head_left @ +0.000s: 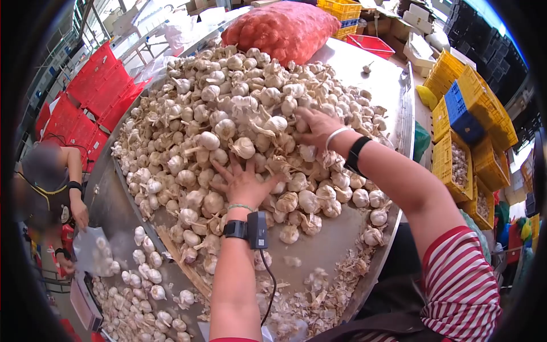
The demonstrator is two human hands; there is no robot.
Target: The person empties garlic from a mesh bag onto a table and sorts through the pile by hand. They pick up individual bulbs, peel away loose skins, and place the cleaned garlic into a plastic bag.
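Note:
A large heap of garlic bulbs covers the metal table. My left hand lies on the near side of the heap, its fingers spread over the bulbs. To the right and a little farther back, my right hand rests among the bulbs with its fingers apart; some fingertips are hidden by garlic. Neither hand is closed around a bulb. Dry garlic skins and stem scraps are scattered on the table below my hands.
A red mesh sack sits behind the heap. A wooden strip divides off a smaller pile of garlic at the left. There a co-worker's hand is at a plastic bag. Yellow crates stand at the right, red crates at the left.

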